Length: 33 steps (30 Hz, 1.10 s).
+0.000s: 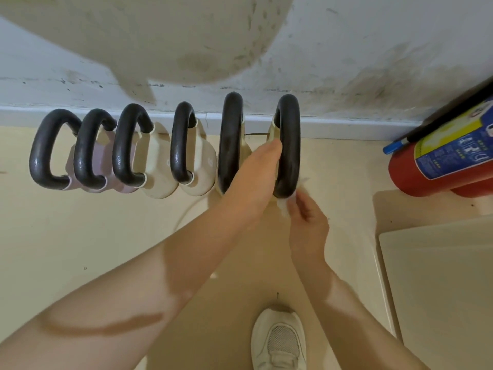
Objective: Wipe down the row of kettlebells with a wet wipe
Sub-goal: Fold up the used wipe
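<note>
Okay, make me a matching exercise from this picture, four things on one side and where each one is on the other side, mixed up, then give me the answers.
Things:
1. fire extinguisher
2. shoe
3. wet wipe
4. left hand

Places:
A. pinched in the right hand at the near end of the last kettlebell handle
B. on the floor at the bottom of the picture
C. reaching in between the two rightmost handles
D. lying against the wall at the far right

Pairs: 1-D, 2-B, 3-A, 4-C

kettlebells (184,145): 6 | fire extinguisher (440,161): 1 | shoe (278,340): 1
</note>
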{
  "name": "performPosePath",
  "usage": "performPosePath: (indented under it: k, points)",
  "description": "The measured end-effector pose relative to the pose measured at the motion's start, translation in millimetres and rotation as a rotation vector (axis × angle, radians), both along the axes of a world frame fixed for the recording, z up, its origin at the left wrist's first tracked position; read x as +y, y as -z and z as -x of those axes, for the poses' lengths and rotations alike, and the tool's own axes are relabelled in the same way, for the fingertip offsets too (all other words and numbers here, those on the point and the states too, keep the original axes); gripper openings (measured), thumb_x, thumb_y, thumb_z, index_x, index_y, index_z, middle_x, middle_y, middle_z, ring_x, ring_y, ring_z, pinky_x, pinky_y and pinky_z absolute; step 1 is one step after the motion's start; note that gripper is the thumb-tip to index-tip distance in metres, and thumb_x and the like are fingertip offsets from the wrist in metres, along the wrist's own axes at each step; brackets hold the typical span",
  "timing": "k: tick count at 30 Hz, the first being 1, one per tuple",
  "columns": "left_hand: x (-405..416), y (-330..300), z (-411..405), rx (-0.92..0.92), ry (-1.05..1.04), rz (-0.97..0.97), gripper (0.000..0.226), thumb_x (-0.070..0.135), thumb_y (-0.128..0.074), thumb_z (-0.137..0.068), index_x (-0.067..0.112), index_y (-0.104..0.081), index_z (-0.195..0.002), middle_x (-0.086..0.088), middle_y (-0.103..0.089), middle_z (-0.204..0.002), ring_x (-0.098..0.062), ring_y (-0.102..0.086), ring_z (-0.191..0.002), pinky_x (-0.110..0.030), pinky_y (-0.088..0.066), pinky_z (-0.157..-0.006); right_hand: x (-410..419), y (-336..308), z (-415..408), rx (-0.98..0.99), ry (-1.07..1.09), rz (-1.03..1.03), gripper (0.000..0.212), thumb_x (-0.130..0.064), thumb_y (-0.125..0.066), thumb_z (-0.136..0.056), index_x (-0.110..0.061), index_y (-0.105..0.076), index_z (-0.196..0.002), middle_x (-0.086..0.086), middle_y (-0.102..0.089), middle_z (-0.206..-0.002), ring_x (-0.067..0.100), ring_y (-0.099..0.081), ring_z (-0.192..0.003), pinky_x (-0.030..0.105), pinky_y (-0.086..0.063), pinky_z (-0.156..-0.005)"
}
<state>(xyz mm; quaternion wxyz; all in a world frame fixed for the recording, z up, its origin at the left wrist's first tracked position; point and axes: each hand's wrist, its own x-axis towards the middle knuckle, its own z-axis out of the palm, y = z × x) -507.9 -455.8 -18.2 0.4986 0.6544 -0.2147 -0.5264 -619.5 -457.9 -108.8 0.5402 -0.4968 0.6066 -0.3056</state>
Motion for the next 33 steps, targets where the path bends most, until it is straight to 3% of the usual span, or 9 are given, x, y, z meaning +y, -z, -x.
performPosePath:
  k: [2, 6, 10, 13, 15, 17, 21, 26, 33]
  points:
    - [12.8, 1.2, -9.3, -0.246, 0.003, 0.126, 0.021, 0.028, -0.034, -0.097, 0.03, -0.055, -0.101, 0.012, -0.063, -0.102, 0.002, -0.056, -0.098, -0.02, -0.04, -0.09, -15.7, -16.5, -2.9, -0.006, 0.11, 0.111, 0.017, -0.008, -0.056, -0.09, -0.018, -0.07, -0.091, -0.002, -0.07, -0.087, 0.015, -0.063, -0.086, 0.031, -0.052, -0.082]
    - [33.6, 1.5, -38.4, -0.597, -0.107, 0.208, 0.025, 0.022, -0.034, -0.096, 0.033, -0.052, -0.109, 0.016, -0.057, -0.094, 0.01, -0.055, -0.08, -0.008, -0.042, -0.072, -36.5, -60.0, -27.5, -0.06, 0.006, 0.481, 0.014, -0.018, -0.055, -0.089, -0.024, -0.066, -0.095, -0.018, -0.065, -0.081, -0.004, -0.058, -0.074, 0.013, -0.048, -0.07]
    - [42.5, 13.0, -54.8, -0.267, -0.257, 0.028, 0.023, 0.039, -0.03, -0.096, 0.036, -0.051, -0.089, 0.011, -0.054, -0.089, 0.007, -0.052, -0.077, -0.016, -0.039, -0.079, -43.4, -65.1, -71.6, 0.136, -0.274, 0.511, 0.012, -0.014, -0.045, -0.095, -0.015, -0.056, -0.093, -0.016, -0.049, -0.064, -0.004, -0.05, -0.055, 0.007, -0.037, -0.054]
    - [49.8, 23.3, -63.0, 0.149, -0.329, 0.005, 0.064, 0.059, -0.018, -0.091, 0.016, -0.047, -0.129, -0.002, -0.058, -0.122, -0.012, -0.055, -0.111, -0.03, -0.04, -0.097, -49.0, -58.9, -104.3, -0.006, -0.334, 0.249, 0.019, -0.023, -0.037, -0.098, -0.02, -0.047, -0.081, -0.012, -0.046, -0.056, 0.0, -0.043, -0.046, 0.018, -0.038, -0.05]
    - [55.8, 26.0, -71.5, 0.325, -0.344, 0.046, 0.079, 0.069, -0.013, -0.086, 0.015, -0.033, -0.14, -0.007, -0.051, -0.135, -0.022, -0.048, -0.124, -0.039, -0.036, -0.106, -51.7, -53.4, -114.5, 0.03, -0.468, 0.291, 0.019, -0.023, -0.037, -0.098, -0.021, -0.054, -0.091, -0.002, -0.059, -0.072, 0.004, -0.053, -0.061, 0.022, -0.042, -0.058]
    - [59.9, 27.5, -77.5, 0.412, -0.332, 0.094, 0.084, 0.072, -0.012, -0.083, 0.015, -0.029, -0.142, -0.007, -0.05, -0.134, -0.024, -0.047, -0.125, -0.041, -0.035, -0.107, -53.1, -44.3, -112.5, 0.166, -0.638, 0.476, 0.031, -0.009, -0.036, -0.096, -0.009, -0.051, -0.123, 0.015, -0.061, -0.118, 0.02, -0.056, -0.107, 0.032, -0.043, -0.093]
    - [62.7, 31.6, -79.3, 0.433, -0.307, 0.117, 0.083, 0.072, -0.012, -0.084, 0.015, -0.029, -0.142, -0.012, -0.048, -0.137, -0.022, -0.051, -0.12, -0.037, -0.04, -0.102, -48.3, -31.5, -95.3, 0.349, -0.815, 0.945, 0.044, 0.004, -0.045, -0.088, -0.003, -0.046, -0.132, 0.017, -0.053, -0.134, 0.0, -0.013, -0.139, 0.022, 0.005, -0.115]
    - [66.8, 32.2, -79.7, 0.418, -0.281, 0.132, 0.086, 0.071, -0.007, -0.084, 0.012, -0.026, -0.143, -0.014, -0.049, -0.138, -0.02, -0.052, -0.122, -0.036, -0.037, -0.106, -41.8, -21.2, -86.1, 0.501, -1.226, 1.333, 0.032, -0.006, -0.045, -0.084, -0.007, -0.062, -0.111, 0.012, -0.06, -0.129, 0.032, -0.045, -0.13, 0.045, -0.019, -0.112]
    - [94.6, 37.1, -64.4, 0.137, -0.15, -0.092, 0.07, 0.061, -0.002, -0.09, 0.024, -0.045, -0.131, 0.008, -0.046, -0.14, -0.003, -0.03, -0.134, -0.025, -0.018, -0.111, -11.2, -3.1, -70.2, 0.879, -1.392, 1.711, 0.026, -0.019, -0.04, -0.088, -0.028, -0.063, -0.084, -0.007, -0.068, -0.119, 0.01, -0.043, -0.131, 0.03, -0.018, -0.112]
